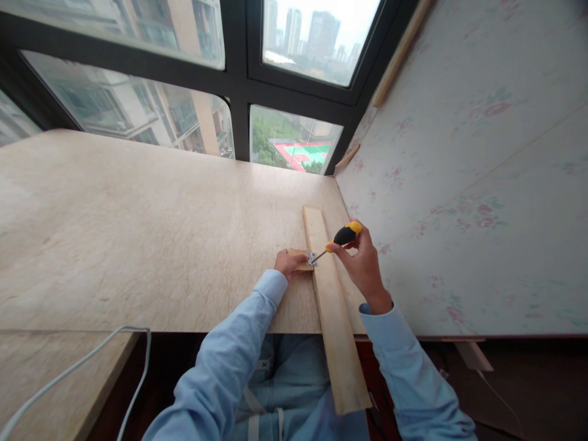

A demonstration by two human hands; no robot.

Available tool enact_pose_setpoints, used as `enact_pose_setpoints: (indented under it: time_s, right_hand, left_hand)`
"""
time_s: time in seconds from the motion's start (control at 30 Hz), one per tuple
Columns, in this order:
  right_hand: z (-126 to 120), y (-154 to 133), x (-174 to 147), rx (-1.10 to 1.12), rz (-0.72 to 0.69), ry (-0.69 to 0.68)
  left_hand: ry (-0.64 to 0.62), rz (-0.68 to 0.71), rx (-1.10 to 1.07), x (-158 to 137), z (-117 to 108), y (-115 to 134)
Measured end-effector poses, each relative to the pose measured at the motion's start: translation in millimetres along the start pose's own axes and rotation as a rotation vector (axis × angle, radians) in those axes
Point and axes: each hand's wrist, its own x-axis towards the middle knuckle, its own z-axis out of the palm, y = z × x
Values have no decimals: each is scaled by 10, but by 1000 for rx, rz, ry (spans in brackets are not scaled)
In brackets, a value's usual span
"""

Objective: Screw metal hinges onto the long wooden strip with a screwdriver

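Observation:
My right hand (362, 263) is closed around a yellow and black screwdriver (345, 235), tilted with its tip down at a small metal hinge (312, 259). The hinge lies where a short wooden block (301, 252) meets a long wooden board (331, 306). My left hand (288, 263) grips the short block, its fingertips close to the hinge. The long board rests on the stone sill, and its near end sticks out over the edge above my lap. Any screw under the tip is too small to make out.
The pale stone sill (138, 226) spreads to the left below dark-framed windows (239, 79). A flower-patterned wall (473, 184) rises close on the right. A white cable (87, 355) loops over a lower surface at the near left.

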Motion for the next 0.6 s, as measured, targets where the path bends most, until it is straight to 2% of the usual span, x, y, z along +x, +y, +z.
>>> enact_pose_setpoints:
  time_s: [0.1,0.27,0.33,0.4,0.53,0.6]
  right_hand:
    - [33,19,-9,-70,-1,39]
    - [26,49,-13,268,22,-160]
    - [-2,26,-12,328,50,-212]
    - [-30,-11,-8,252,74,-205]
    - [-44,-39,-4,-112,62,-11]
    - [-31,-7,-11,-145,57,14]
  left_hand:
    - [-9,7,-26,-1,0,-5]
    - [-7,6,-37,2,3,-5]
    - [-8,7,-30,5,2,-6]
    - [-8,7,-27,6,-1,-8]
    - [-7,16,-32,-5,-10,-7]
    - [-13,23,-21,-12,-12,-4]
